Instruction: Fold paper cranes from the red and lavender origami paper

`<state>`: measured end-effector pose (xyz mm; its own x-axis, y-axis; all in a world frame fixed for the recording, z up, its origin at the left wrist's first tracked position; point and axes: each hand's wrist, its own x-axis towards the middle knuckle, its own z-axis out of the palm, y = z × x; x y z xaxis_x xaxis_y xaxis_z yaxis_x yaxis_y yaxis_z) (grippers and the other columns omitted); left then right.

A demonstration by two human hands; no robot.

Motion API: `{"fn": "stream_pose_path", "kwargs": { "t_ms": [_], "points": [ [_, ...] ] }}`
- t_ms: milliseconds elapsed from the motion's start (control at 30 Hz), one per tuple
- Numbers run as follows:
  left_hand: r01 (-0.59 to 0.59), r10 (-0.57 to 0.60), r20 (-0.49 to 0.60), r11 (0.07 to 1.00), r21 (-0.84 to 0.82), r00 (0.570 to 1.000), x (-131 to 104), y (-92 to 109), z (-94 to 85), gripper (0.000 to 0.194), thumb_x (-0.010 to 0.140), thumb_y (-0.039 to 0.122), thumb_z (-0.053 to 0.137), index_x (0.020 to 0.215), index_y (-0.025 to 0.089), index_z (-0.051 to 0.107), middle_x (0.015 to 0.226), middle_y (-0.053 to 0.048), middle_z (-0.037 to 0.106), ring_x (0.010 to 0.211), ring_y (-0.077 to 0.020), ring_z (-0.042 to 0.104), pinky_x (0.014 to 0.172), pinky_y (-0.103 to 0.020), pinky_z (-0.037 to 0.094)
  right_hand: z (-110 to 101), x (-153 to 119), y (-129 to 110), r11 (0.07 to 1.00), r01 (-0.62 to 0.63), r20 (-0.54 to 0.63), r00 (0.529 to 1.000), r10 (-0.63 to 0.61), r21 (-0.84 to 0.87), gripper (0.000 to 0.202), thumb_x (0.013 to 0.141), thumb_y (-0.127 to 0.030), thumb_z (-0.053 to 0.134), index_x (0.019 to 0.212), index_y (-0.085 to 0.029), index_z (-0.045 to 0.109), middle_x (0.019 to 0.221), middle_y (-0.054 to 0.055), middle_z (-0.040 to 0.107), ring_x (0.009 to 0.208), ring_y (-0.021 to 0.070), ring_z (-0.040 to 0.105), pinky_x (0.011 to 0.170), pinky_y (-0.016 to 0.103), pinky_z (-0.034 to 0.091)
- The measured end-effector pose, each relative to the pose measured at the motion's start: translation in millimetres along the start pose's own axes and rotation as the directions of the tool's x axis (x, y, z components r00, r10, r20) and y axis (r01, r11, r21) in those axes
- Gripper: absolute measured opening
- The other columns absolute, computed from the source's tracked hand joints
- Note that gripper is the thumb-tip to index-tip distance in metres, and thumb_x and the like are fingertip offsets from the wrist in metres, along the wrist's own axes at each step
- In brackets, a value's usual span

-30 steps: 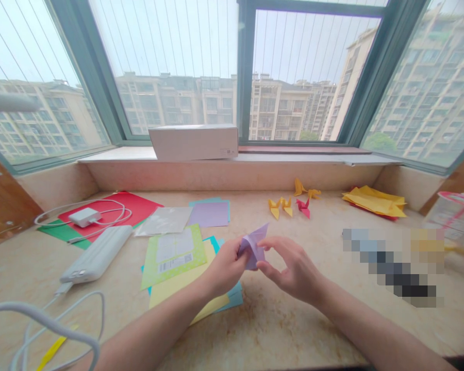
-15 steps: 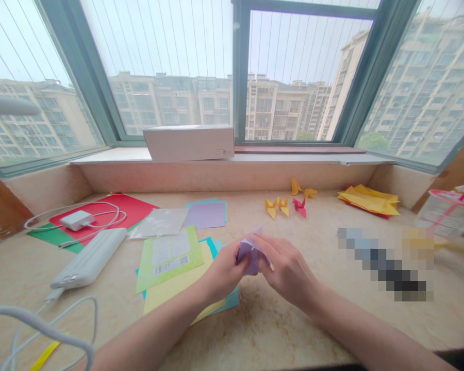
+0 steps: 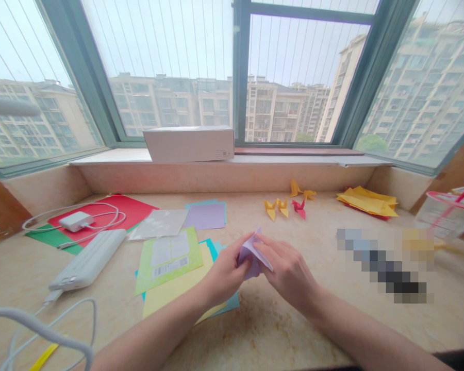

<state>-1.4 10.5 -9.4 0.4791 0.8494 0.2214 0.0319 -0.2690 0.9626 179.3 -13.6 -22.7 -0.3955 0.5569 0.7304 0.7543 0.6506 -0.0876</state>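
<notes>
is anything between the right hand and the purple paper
Nothing visible stands in the way: the fingers of the right hand are directly on the purple paper, which the left hand grips from the other side. The nearest red folded bird lies beyond them, clear of both hands.

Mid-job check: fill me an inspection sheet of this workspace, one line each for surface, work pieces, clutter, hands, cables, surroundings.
Surface: mottled countertop; no spill seen.
Work pieces: partly folded purple paper in hand; four yellow figures and one red figure beyond.
Clutter: power bank, loose sheets, clear cup with straw; pixelated patch at right, contents unclear.
Hands: left hand and right hand both grip the purple paper.
Cables: white cables at left, one loop over a red sheet.
Surroundings: white box on the sill, windows behind; other people: nothing seen.
</notes>
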Motion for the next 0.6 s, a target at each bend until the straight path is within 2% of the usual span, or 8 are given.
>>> {"fn": "stream_pose_path", "kwargs": {
  "t_ms": [100, 233, 333, 467, 600],
  "points": [
    [0.014, -0.012, -0.042, 0.999, 0.035, 0.999, 0, 3, -1.5, 0.051, 0.088, 0.022, 0.061, 0.138, 0.019, 0.051, 0.124, -0.012, 0.066, 0.102, -0.024, 0.063, 0.09, -0.036, 0.049, -1, 0, 1, 0.999, 0.003, -0.016, 1.0, -0.002, 0.044, 0.038, 0.089, -0.006, 0.053, 0.124, -0.017, 0.062, 0.129, 0.015, 0.065, 0.11, 0.029, 0.066, 0.092, 0.047, 0.057],
    [0.037, -0.041, -0.033, 0.995, -0.097, 0.999, 1, 8, -2.4, 0.057, 0.089, 0.028, 0.063, 0.142, 0.018, 0.044, 0.127, -0.014, 0.065, 0.107, -0.0247, 0.063, 0.091, -0.034, 0.047, -2, 2, 1, 0.994, -0.009, -0.019, 1.0, 0.011, 0.113, 0.042, 0.092, -0.013, 0.054, 0.133, -0.021, 0.058, 0.134, 0.016, 0.057, 0.114, 0.0285, 0.061, 0.095, 0.049, 0.055],
    [0.059, -0.067, -0.024, 0.969, -0.239, 0.997, 1, 9, -3.0, 0.062, 0.087, 0.033, 0.068, 0.143, 0.018, 0.043, 0.124, -0.014, 0.067, 0.096, -0.0208, 0.064, 0.081, -0.029, 0.048, -3, 4, 2, 0.993, -0.005, -0.017, 1.0, 0.007, 0.122, 0.042, 0.095, -0.018, 0.054, 0.137, -0.022, 0.055, 0.138, 0.017, 0.052, 0.118, 0.029, 0.059, 0.098, 0.05, 0.053],
    [0.11, -0.156, -0.062, 0.881, -0.46, 0.986, 3, 7, -3.5, 0.07, 0.084, 0.032, 0.07, 0.147, 0.024, 0.039, 0.111, -0.008, 0.071, 0.078, -0.0141, 0.064, 0.068, -0.023, 0.045, -7, 6, 2, 0.996, 0.045, 0.028, 0.998, -0.047, 0.075, 0.047, 0.094, -0.026, 0.059, 0.14, -0.021, 0.052, 0.142, 0.019, 0.049, 0.128, 0.0327, 0.051, 0.101, 0.053, 0.049],
    [0.114, -0.207, -0.087, 0.789, -0.603, 0.974, 3, 11, -4.6, 0.074, 0.084, 0.03, 0.066, 0.151, 0.028, 0.034, 0.108, -0.007, 0.072, 0.081, -0.0161, 0.066, 0.071, -0.025, 0.047, -11, 7, 6, 0.995, 0.09, 0.065, 0.993, -0.094, 0.049, 0.047, 0.095, -0.029, 0.059, 0.141, -0.022, 0.052, 0.145, 0.019, 0.046, 0.133, 0.0323, 0.047, 0.102, 0.052, 0.047]
  ]
}}
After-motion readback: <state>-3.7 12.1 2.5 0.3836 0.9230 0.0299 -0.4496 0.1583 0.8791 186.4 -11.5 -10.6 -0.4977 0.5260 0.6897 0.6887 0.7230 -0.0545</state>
